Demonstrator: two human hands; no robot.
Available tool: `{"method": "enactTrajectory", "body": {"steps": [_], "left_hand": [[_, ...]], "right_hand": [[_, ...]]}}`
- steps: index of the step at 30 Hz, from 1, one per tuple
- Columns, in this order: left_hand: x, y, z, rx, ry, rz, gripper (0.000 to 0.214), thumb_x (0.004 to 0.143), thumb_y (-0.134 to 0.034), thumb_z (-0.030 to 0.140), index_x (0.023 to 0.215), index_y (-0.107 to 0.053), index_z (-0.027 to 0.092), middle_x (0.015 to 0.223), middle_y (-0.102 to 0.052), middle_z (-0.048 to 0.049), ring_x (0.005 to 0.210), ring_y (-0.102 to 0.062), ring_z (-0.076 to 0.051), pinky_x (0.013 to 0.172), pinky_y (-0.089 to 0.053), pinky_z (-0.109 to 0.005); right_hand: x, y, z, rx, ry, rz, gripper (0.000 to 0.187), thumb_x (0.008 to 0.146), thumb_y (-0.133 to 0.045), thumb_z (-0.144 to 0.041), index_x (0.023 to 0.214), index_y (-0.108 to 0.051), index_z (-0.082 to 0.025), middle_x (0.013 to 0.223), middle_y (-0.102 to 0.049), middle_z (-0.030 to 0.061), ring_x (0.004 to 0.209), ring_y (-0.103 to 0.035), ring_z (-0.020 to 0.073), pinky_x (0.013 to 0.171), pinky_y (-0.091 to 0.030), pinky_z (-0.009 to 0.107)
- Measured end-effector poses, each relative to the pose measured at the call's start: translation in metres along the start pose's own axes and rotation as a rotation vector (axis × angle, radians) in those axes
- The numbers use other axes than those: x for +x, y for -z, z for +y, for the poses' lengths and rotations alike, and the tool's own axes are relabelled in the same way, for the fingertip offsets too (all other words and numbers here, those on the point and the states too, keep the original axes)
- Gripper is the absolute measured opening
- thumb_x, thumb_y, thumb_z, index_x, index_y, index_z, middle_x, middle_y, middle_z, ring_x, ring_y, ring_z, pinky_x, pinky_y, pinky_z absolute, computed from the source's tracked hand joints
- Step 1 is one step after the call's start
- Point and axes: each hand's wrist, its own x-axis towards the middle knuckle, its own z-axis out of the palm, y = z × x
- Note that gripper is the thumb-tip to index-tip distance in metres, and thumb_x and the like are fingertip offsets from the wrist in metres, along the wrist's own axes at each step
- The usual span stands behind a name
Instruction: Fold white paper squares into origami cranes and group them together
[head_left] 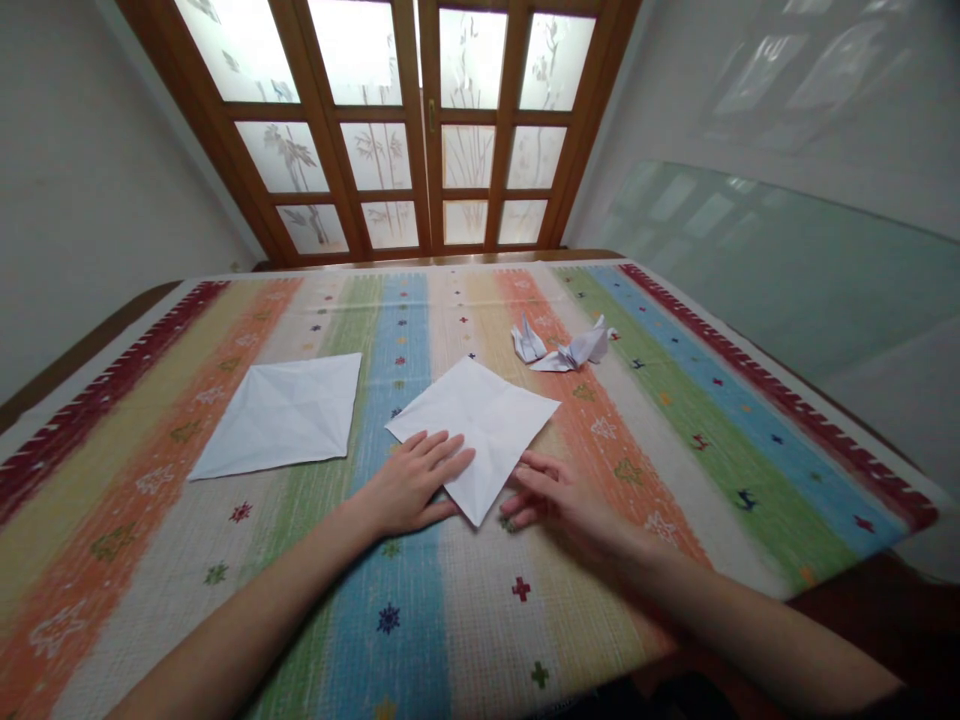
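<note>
A white square sheet of paper [480, 415], creased and turned like a diamond, lies in the middle of the striped tablecloth [675, 420]. My left hand [411, 485] rests flat on its near left edge with the fingers stretched out. My right hand [559, 498] lies on the cloth just right of the sheet's near corner, fingers extended and touching or almost touching the paper's edge. Neither hand holds anything.
A second creased white sheet [285, 415] lies flat to the left. Two folded white paper figures [562, 348] sit farther back, right of centre. Beyond the table stands a wooden door with frosted glass panes [420, 130]; a glass panel [787, 270] leans along the right wall.
</note>
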Motion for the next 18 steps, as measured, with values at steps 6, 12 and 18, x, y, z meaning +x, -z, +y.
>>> {"method": "enactTrajectory", "body": {"steps": [6,12,18], "left_hand": [[-0.002,-0.003,-0.016,0.051,-0.038,0.144,0.034,0.095,-0.042,0.015,0.12,-0.063,0.02,0.121,-0.068,-0.0098,0.116,-0.061,-0.025,0.095,-0.05,-0.045],[-0.023,-0.002,-0.043,-0.368,-0.022,0.177,0.032,0.091,-0.047,0.015,0.112,-0.069,0.023,0.119,-0.07,-0.008,0.118,-0.061,-0.02,0.105,-0.045,-0.047],[-0.029,0.009,-0.047,-0.733,0.265,0.231,0.024,0.087,-0.053,0.029,0.095,-0.074,0.021,0.1,-0.076,-0.0054,0.105,-0.068,-0.022,0.109,-0.039,-0.05]], "right_hand": [[0.011,0.037,-0.02,-0.555,0.502,0.111,0.041,0.083,-0.064,-0.053,0.109,-0.069,-0.021,0.092,-0.074,0.0085,0.076,-0.068,0.0197,0.072,-0.056,0.035],[0.046,0.092,-0.039,-1.174,0.924,-0.121,0.11,0.064,-0.059,-0.081,0.151,-0.026,-0.022,0.149,-0.041,0.0163,0.134,-0.041,0.0338,0.108,-0.037,0.051],[0.056,0.084,-0.022,-1.625,0.686,-0.431,0.106,0.065,-0.066,-0.076,0.148,-0.035,-0.019,0.15,-0.041,0.0156,0.141,-0.03,0.0356,0.115,-0.017,0.057]]}}
